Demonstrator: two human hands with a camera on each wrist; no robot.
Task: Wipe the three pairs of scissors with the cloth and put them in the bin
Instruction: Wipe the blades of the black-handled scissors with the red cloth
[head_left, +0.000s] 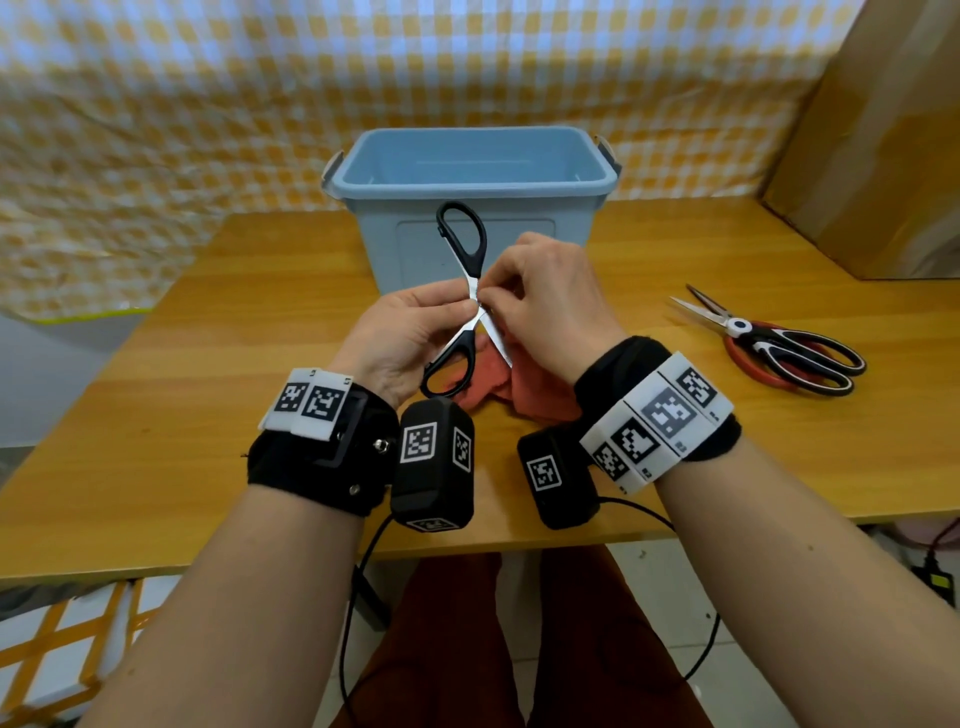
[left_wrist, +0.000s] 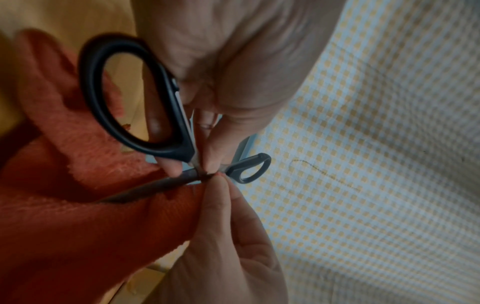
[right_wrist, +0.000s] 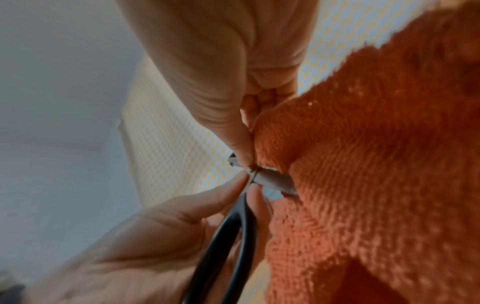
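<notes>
Wooden table (head_left: 249, 332) is backed by yellow-and-white checked cloth (head_left: 208, 104), draped across the wall and seen again in the left wrist view (left_wrist: 376, 144). Large cardboard box (head_left: 872, 135) is stood at the table's far right corner. Black cables (head_left: 363, 571) are hung below the front edge.

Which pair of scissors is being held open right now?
The black-handled scissors, splayed open between both hands over the orange cloth; the red-handled pairs lie on the table.
</notes>
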